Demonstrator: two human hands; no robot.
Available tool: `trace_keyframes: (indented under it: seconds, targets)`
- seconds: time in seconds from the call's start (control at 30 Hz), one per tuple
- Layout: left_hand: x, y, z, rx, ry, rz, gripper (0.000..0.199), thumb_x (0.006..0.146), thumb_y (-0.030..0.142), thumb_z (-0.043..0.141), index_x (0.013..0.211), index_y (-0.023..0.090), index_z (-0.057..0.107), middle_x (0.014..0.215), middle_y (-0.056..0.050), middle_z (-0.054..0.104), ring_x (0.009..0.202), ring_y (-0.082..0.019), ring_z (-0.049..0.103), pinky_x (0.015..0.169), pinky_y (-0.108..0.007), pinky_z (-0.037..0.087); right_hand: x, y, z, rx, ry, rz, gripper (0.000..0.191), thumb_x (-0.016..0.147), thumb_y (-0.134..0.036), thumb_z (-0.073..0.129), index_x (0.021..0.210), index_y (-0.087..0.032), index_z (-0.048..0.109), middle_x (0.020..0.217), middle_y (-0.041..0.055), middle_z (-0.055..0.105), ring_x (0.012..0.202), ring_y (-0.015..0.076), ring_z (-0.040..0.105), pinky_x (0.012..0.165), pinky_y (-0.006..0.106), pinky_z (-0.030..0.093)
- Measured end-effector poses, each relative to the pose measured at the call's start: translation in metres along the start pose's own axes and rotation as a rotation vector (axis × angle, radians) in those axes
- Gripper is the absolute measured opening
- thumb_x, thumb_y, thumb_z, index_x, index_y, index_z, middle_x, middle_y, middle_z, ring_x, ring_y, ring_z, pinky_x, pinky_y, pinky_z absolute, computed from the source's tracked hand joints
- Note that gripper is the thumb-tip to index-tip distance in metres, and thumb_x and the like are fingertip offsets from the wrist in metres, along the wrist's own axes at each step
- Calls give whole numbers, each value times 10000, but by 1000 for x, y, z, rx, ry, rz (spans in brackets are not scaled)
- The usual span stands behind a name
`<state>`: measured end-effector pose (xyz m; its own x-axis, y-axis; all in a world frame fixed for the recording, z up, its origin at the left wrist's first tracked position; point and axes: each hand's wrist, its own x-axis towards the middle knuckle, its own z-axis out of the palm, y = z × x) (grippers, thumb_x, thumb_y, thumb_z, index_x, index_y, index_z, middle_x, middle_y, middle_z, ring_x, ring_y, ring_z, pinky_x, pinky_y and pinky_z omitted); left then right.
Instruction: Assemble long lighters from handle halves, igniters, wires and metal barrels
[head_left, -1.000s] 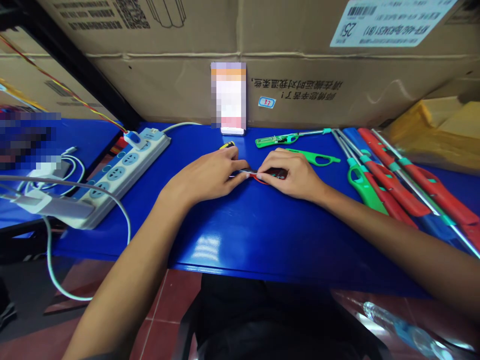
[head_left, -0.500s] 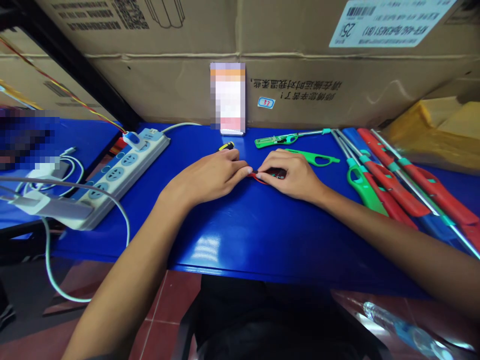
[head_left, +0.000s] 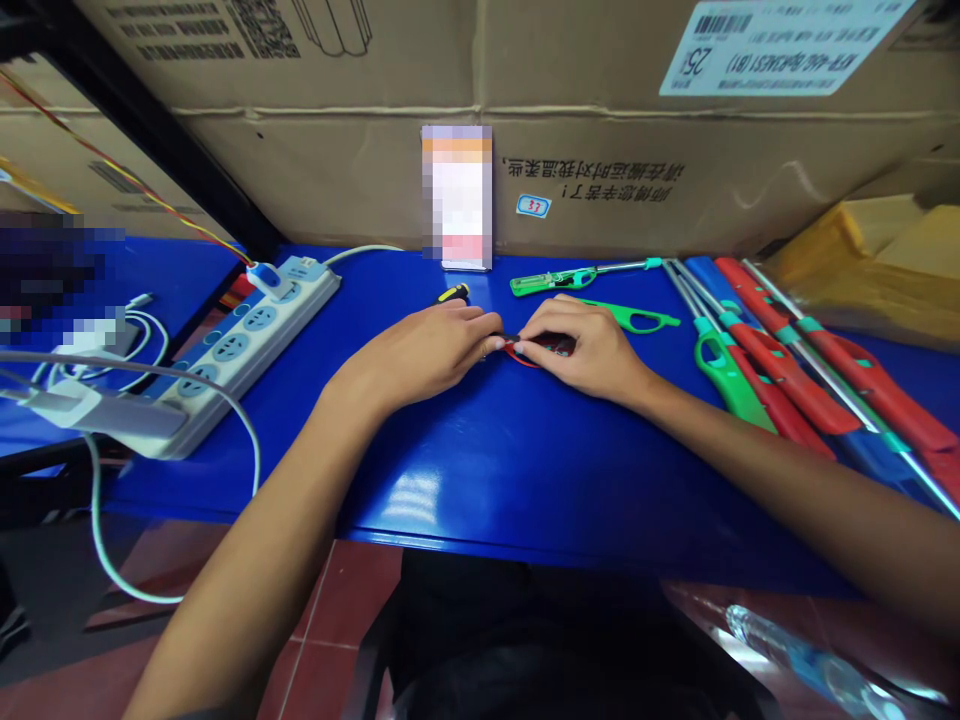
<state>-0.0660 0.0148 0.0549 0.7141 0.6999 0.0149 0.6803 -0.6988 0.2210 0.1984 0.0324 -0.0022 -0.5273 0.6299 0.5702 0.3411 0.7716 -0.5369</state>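
A small red and black piece (head_left: 529, 357) lies between my hands over the blue table (head_left: 480, 460). My left hand (head_left: 442, 345) has its fingers pressed together at the left end of this piece; what the fingertips pinch is too small to make out. My right hand (head_left: 577, 345) pinches the piece between thumb and forefinger, and the palm partly hides it. Behind the hands lie an opened green lighter (head_left: 551, 281) with a metal tube and a green shell half (head_left: 637, 319). A black and yellow tool (head_left: 453, 293) shows past my left hand.
Several red, green and blue long lighters (head_left: 802, 370) are piled on the right. A power strip (head_left: 247, 350) with white cables stands on the left. Behind, a phone (head_left: 457, 200) leans against a cardboard box (head_left: 337, 180). A yellow package (head_left: 862, 270) sits at the far right.
My left fingertips have shifted slightly at the small piece, and a little more of it shows between the hands. My right hand has barely moved.
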Motion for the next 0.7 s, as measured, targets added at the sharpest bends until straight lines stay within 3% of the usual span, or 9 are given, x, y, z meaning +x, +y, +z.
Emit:
trace_keyframes:
  seconds: [0.23,0.47,0.7]
  targets:
    - [2,8,1,33,6,-26,399,1229,528,451,1206,196,671,1152,-133,773,1070,-297,737,943,-405,549,-1,3,-1,15,-1,26,152,1064,-289,762,915,-264,784,945,48,837,893,253,740,811,423,566]
    - [4,12,4,88,10,-75,369,1244,403,395,1121,188,669,1098,-134,771,943,-278,725,836,-397,527,1,0,0,5,-8,6,183,1085,-334,761,919,-265,795,912,43,826,842,241,710,799,431,554]
    - [5,13,3,61,-17,-56,376,1242,398,350,1095,198,632,1076,-129,747,903,-273,689,844,-416,509,0,1,0,9,-4,-6,185,1087,-330,750,919,-265,791,926,42,835,851,242,709,807,436,553]
